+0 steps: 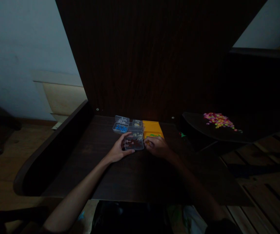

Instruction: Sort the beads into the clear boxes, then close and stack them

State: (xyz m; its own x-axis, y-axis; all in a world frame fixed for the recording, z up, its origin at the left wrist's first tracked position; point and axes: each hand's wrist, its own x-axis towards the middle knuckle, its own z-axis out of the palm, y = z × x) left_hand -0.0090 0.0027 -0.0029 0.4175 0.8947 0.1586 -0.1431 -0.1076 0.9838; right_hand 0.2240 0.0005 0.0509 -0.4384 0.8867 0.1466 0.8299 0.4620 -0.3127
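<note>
My left hand (119,148) is wrapped round the left side of a small clear plastic box (134,149), thumb along its near edge and fingers behind. Dark reddish-brown pieces lie inside the box. My right hand (157,146) is at the near edge of a yellow box (152,126) with its lid up. Its fingers are curled together, and what they pinch, if anything, is too dark to make out. Some green pieces (154,135) show inside the yellow box, partly behind the hand.
Behind my left hand, a clear box with blue pieces (120,127) stands open. Beside it, another clear box (137,134) holds pale pieces. A pile of pink, yellow and red pieces (219,121) lies on a dark side surface (193,125) at right. A raised board (54,149) edges the dark tabletop (120,182).
</note>
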